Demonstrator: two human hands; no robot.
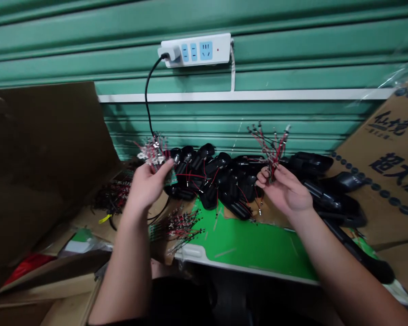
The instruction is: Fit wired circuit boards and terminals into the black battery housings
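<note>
Green shutter [292, 54] behind raised left hand [146, 188] and right hand [289, 192], each grip closed around bundled wires [274, 156].

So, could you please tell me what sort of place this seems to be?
Probably a small electronics assembly workspace: bunched wires in the right hand, black casings on a green table, and a power strip above.

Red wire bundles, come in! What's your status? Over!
Left hand: gripping red wire bundle with pale tips. Right hand: holding red-and-black wire bundle. Glossy black plastic casings clutter green tabletop.
</note>
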